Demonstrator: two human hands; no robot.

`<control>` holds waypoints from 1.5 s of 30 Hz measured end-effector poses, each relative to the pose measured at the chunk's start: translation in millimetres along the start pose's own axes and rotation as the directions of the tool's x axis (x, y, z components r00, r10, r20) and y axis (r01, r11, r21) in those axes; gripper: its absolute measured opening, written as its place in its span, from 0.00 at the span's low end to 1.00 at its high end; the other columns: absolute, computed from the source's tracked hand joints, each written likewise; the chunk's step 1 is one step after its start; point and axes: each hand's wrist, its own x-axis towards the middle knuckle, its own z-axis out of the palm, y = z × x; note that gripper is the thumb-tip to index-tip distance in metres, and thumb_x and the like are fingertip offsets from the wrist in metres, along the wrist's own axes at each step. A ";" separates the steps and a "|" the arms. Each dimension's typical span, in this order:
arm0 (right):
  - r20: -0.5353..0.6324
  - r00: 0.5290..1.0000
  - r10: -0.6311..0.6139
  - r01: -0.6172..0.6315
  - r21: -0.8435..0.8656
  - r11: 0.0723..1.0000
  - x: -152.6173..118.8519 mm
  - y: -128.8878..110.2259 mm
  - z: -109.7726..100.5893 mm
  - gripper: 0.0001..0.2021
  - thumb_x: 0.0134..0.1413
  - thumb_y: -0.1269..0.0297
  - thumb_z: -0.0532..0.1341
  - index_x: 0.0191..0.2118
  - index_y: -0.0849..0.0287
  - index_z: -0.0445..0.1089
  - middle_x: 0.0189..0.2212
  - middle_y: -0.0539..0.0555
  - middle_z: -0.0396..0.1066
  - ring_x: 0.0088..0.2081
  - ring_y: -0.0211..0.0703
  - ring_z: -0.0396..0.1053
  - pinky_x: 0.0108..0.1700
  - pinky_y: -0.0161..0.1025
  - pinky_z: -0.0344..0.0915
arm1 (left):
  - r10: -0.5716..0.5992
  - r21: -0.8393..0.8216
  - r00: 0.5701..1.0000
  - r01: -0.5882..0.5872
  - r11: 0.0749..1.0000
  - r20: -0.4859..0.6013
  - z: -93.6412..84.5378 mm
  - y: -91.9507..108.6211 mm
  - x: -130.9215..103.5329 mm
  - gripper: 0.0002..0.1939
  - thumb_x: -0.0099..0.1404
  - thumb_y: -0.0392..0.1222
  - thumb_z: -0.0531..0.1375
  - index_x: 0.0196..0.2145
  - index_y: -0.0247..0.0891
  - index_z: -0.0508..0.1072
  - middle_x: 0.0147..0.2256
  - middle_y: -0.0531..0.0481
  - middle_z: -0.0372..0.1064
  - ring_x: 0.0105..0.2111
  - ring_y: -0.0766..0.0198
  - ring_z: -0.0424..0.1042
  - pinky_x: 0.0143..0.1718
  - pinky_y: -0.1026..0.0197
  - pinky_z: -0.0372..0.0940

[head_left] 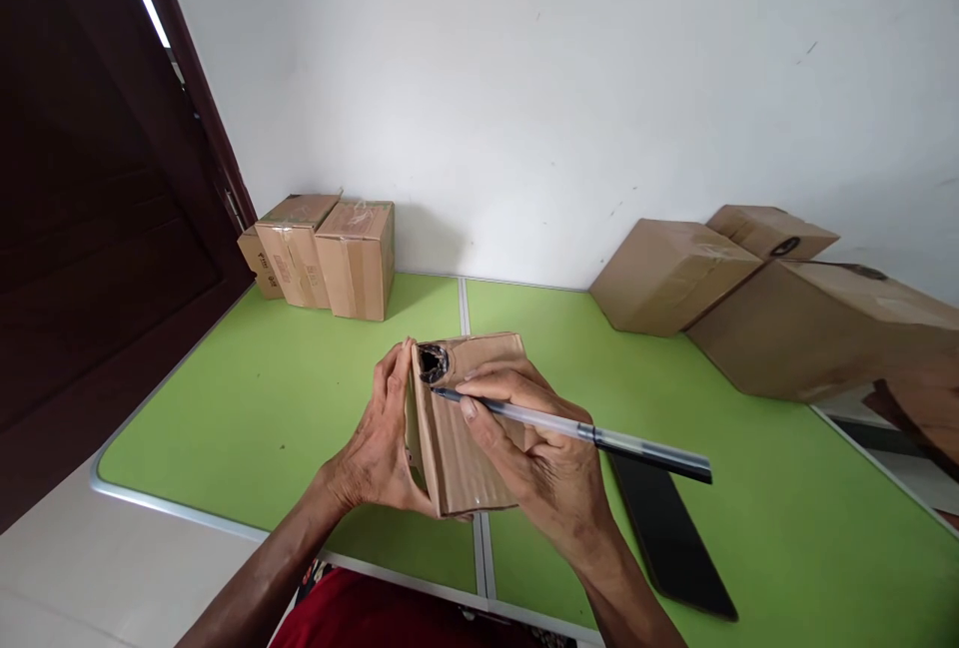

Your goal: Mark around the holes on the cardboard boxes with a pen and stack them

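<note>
A small cardboard box (472, 448) is held up over the middle of the green table. My left hand (382, 438) grips it along its left side, thumb at the lower edge and fingers at the top corner. Near the box's upper left corner is a dark, ragged-looking patch (433, 362), inked black around its rim. My right hand (546, 448) is closed around a clear-barrelled pen (539, 416) with a black end. The pen's tip points at the cardboard just below the dark patch; whether it touches I cannot tell.
On the green table (202, 418), several taped cardboard boxes (352, 264) stand at the back left. More boxes (674, 274) sit at the back right. A black flat phone-like object (674, 543) lies right of my right hand. A person's hand (921, 408) shows at the right edge.
</note>
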 end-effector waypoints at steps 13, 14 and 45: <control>-0.119 0.981 0.155 -0.157 -0.011 0.988 -3.8 -3.8 -0.1 0.06 0.69 0.69 0.64 0.40 0.52 0.76 0.37 0.52 0.79 0.39 0.47 0.79 0.43 0.44 0.77 | -0.059 0.022 0.998 0.059 0.998 -0.004 0.8 5.8 -3.0 0.98 0.35 0.64 0.85 0.81 0.47 0.19 0.77 0.23 0.35 0.76 0.12 0.45 0.70 0.15 0.56; -0.134 0.977 0.166 -0.169 -0.012 0.986 -4.2 -4.2 -0.1 0.06 0.69 0.69 0.64 0.40 0.52 0.76 0.36 0.51 0.78 0.37 0.47 0.78 0.41 0.44 0.76 | -0.064 0.028 0.998 0.064 0.998 -0.001 0.5 6.4 -2.8 0.98 0.35 0.63 0.85 0.81 0.47 0.19 0.78 0.23 0.34 0.76 0.12 0.45 0.70 0.15 0.56; -0.314 0.895 0.318 -0.208 0.339 0.918 2.4 -0.8 0.4 0.03 0.71 0.63 0.69 0.46 0.48 0.82 0.34 0.47 0.80 0.33 0.40 0.79 0.37 0.38 0.77 | 0.030 0.122 0.999 -0.026 0.992 -0.024 -1.2 13.1 1.4 0.95 0.38 0.68 0.83 0.81 0.45 0.19 0.74 0.25 0.41 0.72 0.16 0.52 0.69 0.15 0.59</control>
